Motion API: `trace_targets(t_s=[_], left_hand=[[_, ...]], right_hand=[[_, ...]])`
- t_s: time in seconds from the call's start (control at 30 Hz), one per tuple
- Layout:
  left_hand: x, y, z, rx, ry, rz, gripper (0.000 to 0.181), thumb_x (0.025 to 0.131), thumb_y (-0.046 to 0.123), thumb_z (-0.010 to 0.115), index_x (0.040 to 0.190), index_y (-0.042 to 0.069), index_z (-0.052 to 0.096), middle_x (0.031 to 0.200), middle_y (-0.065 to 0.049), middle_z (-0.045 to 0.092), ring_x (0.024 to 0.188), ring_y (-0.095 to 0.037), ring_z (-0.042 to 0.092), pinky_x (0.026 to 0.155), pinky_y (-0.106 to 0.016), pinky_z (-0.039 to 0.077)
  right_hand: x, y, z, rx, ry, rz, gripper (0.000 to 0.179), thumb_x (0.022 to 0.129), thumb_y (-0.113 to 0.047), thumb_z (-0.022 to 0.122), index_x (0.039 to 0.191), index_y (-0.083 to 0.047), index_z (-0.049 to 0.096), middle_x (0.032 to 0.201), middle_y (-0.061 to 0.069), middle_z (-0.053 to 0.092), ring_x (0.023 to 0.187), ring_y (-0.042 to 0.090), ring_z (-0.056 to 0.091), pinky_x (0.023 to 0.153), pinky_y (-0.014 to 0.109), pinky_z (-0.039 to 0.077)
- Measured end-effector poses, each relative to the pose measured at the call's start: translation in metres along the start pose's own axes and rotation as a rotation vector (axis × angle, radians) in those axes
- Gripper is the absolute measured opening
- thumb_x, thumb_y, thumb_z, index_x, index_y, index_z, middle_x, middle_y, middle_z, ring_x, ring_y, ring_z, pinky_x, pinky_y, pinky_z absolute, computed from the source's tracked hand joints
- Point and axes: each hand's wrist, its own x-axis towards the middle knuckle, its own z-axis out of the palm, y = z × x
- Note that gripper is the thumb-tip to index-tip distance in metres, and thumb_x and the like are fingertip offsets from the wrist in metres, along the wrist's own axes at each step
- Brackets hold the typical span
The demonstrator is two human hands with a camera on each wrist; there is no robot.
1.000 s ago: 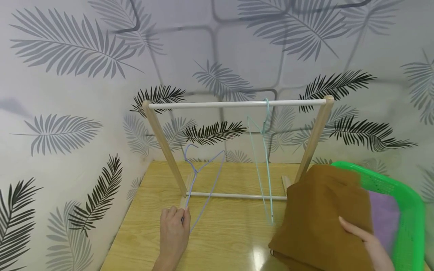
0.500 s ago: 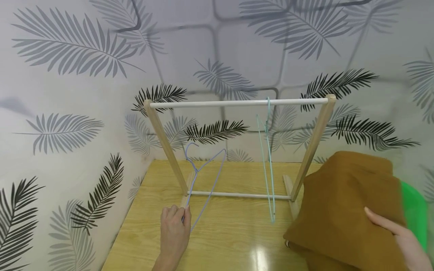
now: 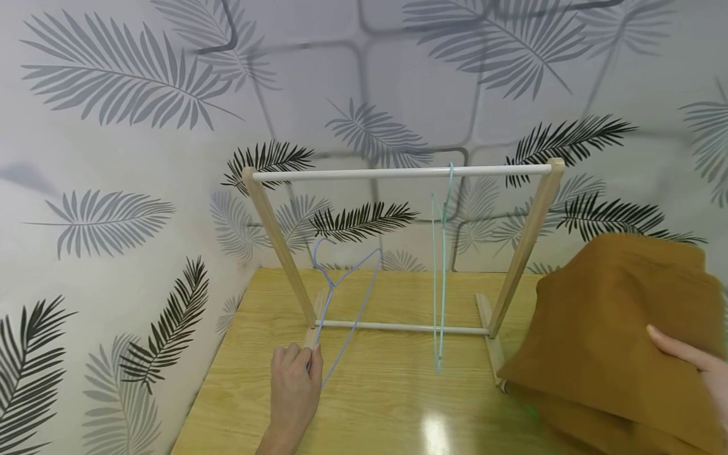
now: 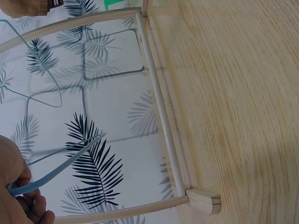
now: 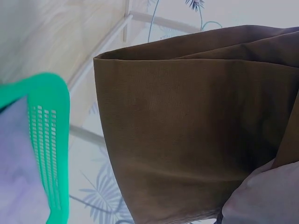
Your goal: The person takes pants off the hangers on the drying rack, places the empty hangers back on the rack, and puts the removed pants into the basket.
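Brown folded cloth (image 3: 603, 354) is bunched up in the right hand (image 3: 711, 371), off to the right of the wooden rack (image 3: 526, 246). Left hand (image 3: 296, 384) grips a lilac hanger (image 3: 332, 286), and a mint hanger (image 3: 443, 265) dangles off the white bar (image 3: 352, 174).

Right hand (image 3: 711, 373) has carried the brown cloth (image 3: 614, 328) further right; in the head view it now hides nearly all of the green basket (image 5: 58, 93) and the purple cloth (image 5: 18, 163). Rack's right foot (image 3: 496, 363) now uncovered. Teal hanger (image 3: 443, 272) has swung, lower end further left.
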Motion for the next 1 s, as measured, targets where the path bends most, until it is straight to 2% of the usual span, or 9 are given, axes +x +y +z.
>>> trace_targets(t_s=[0.07,0.13,0.3,0.4,0.53,0.7,0.77,1.0], left_hand=[[0.0,0.0,0.0,0.002,-0.001,0.001,0.047,0.084,-0.004,0.079,0.053,0.011,0.048,0.058,0.003,0.044,0.067,-0.011,0.038,0.064,-0.023,0.032],[0.0,0.0,-0.001,0.002,-0.003,0.003,0.046,0.084,-0.004,0.079,0.053,0.011,0.049,0.058,0.003,0.044,0.067,-0.011,0.037,0.064,-0.023,0.032],[-0.001,0.001,-0.002,0.001,-0.005,0.003,0.044,0.084,-0.004,0.08,0.054,0.011,0.051,0.058,0.003,0.044,0.068,-0.011,0.037,0.064,-0.022,0.031],[-0.001,0.002,-0.002,-0.002,-0.008,-0.005,0.045,0.085,-0.004,0.079,0.054,0.011,0.051,0.058,0.004,0.044,0.068,-0.01,0.037,0.065,-0.022,0.031],[-0.001,0.003,-0.002,-0.003,-0.014,-0.008,0.045,0.085,-0.003,0.079,0.053,0.012,0.05,0.058,0.004,0.043,0.068,-0.01,0.037,0.065,-0.023,0.031],[-0.001,0.004,-0.003,0.006,-0.018,-0.009,0.045,0.086,-0.003,0.079,0.054,0.011,0.05,0.059,0.003,0.045,0.069,-0.012,0.04,0.066,-0.024,0.034],[-0.002,0.004,-0.003,0.009,-0.019,-0.011,0.045,0.086,-0.002,0.079,0.054,0.011,0.051,0.059,0.003,0.046,0.07,-0.013,0.042,0.066,-0.025,0.035],[-0.002,0.005,-0.003,0.011,-0.01,-0.019,0.044,0.086,-0.002,0.079,0.054,0.011,0.051,0.059,0.002,0.046,0.072,-0.015,0.045,0.067,-0.026,0.037]], right_hand=[[0.003,-0.004,0.003,0.01,-0.096,0.037,0.052,0.112,-0.045,0.044,0.143,-0.007,0.061,0.145,0.008,0.067,0.138,0.022,0.062,0.118,0.029,0.046],[0.005,-0.011,0.005,0.001,-0.148,0.08,0.054,0.111,-0.045,0.045,0.146,-0.006,0.059,0.147,0.009,0.066,0.14,0.022,0.061,0.119,0.027,0.045],[-0.001,-0.031,0.005,-0.063,-0.105,0.155,0.055,0.11,-0.047,0.047,0.142,-0.004,0.058,0.145,0.008,0.066,0.137,0.019,0.062,0.117,0.023,0.045],[-0.009,-0.043,0.003,-0.129,-0.02,0.175,0.052,0.11,-0.049,0.047,0.136,-0.006,0.06,0.139,0.004,0.07,0.132,0.016,0.065,0.114,0.019,0.046],[-0.016,-0.058,-0.001,-0.203,0.012,0.206,0.05,0.111,-0.05,0.045,0.134,-0.008,0.061,0.137,0.002,0.071,0.129,0.012,0.066,0.111,0.016,0.047],[-0.016,-0.065,-0.012,-0.132,-0.088,0.268,0.057,0.109,-0.051,0.049,0.142,-0.006,0.057,0.144,0.003,0.068,0.136,0.013,0.063,0.115,0.016,0.044],[-0.017,-0.065,-0.018,-0.097,-0.107,0.266,0.058,0.108,-0.051,0.05,0.143,-0.005,0.057,0.146,0.005,0.067,0.138,0.015,0.062,0.117,0.018,0.043],[-0.026,-0.068,-0.035,-0.113,-0.028,0.182,0.053,0.109,-0.048,0.05,0.134,-0.003,0.062,0.137,0.008,0.071,0.131,0.018,0.067,0.113,0.021,0.048]])
